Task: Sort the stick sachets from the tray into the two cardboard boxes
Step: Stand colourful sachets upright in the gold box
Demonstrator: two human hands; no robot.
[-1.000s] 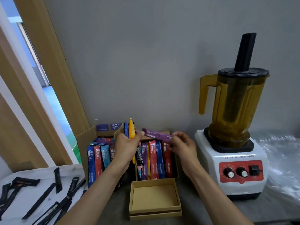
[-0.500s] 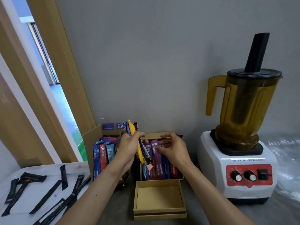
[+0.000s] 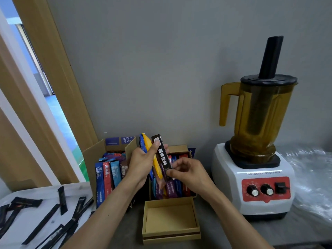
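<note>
Hands | left hand (image 3: 142, 164) grips sachets (image 3: 156, 159) (upright) | right hand (image 3: 186, 175) pinches black sachet (image 3: 162, 155)

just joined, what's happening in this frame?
A person is sorting stick sachets. The left hand holds a small bundle, yellow sachet included, above the two cardboard boxes. The right hand pinches the lower end of the black sachet. More black ones lie on the white tray.
</note>
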